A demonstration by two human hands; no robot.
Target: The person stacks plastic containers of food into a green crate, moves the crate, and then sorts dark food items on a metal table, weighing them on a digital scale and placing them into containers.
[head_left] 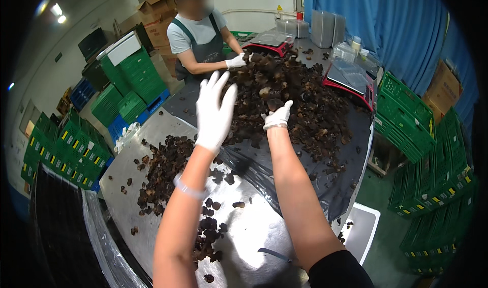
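A large heap of dark brown wood ear mushrooms (310, 105) lies on black plastic sheeting (244, 161) over a metal table. My left hand (214, 110), in a white glove, is raised at the heap's near left side with its fingers spread and nothing in them. At the heap's near side my right hand (277, 117), also gloved, is turned palm up and cupped round some wood ear mushrooms; its fingertips are partly hidden among them. A smaller spread of wood ear mushrooms (168, 171) lies on the bare metal left of my left forearm.
Across the table a co-worker (201, 39) in an apron reaches gloved hands into the heap. Red scales (351, 79) and clear plastic boxes (325, 28) stand at the far side. Green crates (406, 115) flank the right; a white bin (363, 229) sits below the table edge.
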